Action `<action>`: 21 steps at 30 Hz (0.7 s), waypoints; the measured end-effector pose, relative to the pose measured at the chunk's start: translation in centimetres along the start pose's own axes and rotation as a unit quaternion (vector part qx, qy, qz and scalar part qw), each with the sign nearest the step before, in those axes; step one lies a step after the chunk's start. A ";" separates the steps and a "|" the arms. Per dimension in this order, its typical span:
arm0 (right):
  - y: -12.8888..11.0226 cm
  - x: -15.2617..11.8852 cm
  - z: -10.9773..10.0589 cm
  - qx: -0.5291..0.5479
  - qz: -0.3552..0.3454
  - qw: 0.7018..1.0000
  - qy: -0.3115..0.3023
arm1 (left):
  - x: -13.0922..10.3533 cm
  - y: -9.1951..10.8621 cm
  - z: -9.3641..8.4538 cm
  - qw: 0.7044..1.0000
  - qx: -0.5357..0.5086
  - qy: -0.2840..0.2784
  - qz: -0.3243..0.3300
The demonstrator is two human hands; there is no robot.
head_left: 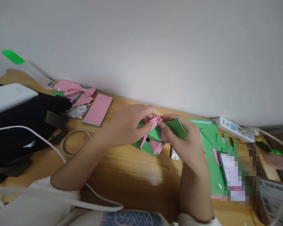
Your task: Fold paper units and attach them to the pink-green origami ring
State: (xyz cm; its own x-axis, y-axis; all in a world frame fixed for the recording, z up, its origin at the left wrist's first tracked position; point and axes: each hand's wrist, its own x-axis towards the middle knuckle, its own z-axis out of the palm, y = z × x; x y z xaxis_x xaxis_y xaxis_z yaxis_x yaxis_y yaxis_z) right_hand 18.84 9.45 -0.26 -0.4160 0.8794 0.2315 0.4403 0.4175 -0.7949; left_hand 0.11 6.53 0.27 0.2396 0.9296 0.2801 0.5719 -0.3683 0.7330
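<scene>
Over the middle of the wooden table [132, 175], both my hands hold a folded pink-and-green paper piece [155, 139]. My left hand [129, 125] grips it from the left, fingers curled over its top. From the right, my right hand [187, 141] pinches the pink tip at the top, with a green flap [176, 128] lying against its fingers. Pink and green points hang below my hands, just above the table.
A flat pink paper sheet [97, 110] and folded pink paper shapes [74, 91] lie at the back left. A black bag [21, 125] and white cable [68, 141] fill the left. Green sheets [210, 141] and a white power strip [233, 128] lie on the right.
</scene>
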 end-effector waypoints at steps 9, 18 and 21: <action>-0.1 -0.5 -2.8 -0.023 -0.047 0.993 -0.106 | 0.2 -0.2 -0.1 0.994 -0.096 0.034 -0.026; 0.4 -0.4 -3.9 0.149 -0.015 0.985 -0.088 | -0.1 0.1 -0.1 0.993 0.027 0.010 0.114; 0.0 -0.1 -3.1 0.125 -0.025 0.988 -0.086 | -0.3 0.3 -0.3 0.991 0.042 -0.014 0.129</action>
State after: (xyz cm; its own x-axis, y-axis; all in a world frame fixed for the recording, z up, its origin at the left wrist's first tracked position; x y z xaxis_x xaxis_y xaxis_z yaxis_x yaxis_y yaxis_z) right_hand 21.36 10.11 1.46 -0.5709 0.7982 0.1924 0.2138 0.3707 -0.9038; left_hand -0.01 6.17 0.58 0.4076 0.8042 0.4326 0.5518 -0.5944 0.5850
